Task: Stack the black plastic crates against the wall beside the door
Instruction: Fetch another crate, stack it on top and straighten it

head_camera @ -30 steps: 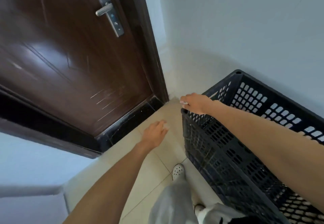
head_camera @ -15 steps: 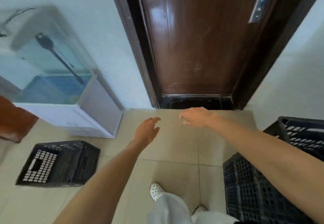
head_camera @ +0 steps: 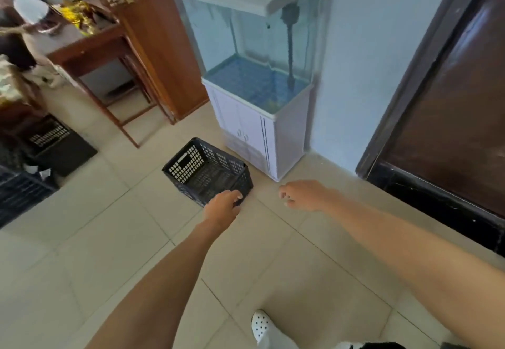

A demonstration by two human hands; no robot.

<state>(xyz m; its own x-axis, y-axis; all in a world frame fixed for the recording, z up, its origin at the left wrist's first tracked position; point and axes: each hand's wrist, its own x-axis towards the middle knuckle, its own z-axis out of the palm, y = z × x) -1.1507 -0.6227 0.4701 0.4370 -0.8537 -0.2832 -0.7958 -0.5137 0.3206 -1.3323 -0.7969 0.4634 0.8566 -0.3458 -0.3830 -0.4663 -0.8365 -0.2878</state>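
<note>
step: fetch next crate | black crate (head_camera: 207, 174) sits on the floor just beside the fish tank cabinet (head_camera: 257, 135) | our left hand (head_camera: 222, 206) and right hand (head_camera: 303, 194) reach toward it, fingers loosely apart, empty | advice: we grip opposite rims, lift level

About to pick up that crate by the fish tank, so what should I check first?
1. Black crate upright, opening up: ok.
2. Crate holds nothing: ok.
3. Crate apart from the aquarium cabinet: ok.
4. Left hand touching the crate: cannot tell, it overlaps the near corner.
5. Right hand on the crate: not ok, it is off to the right, holding nothing.
</note>
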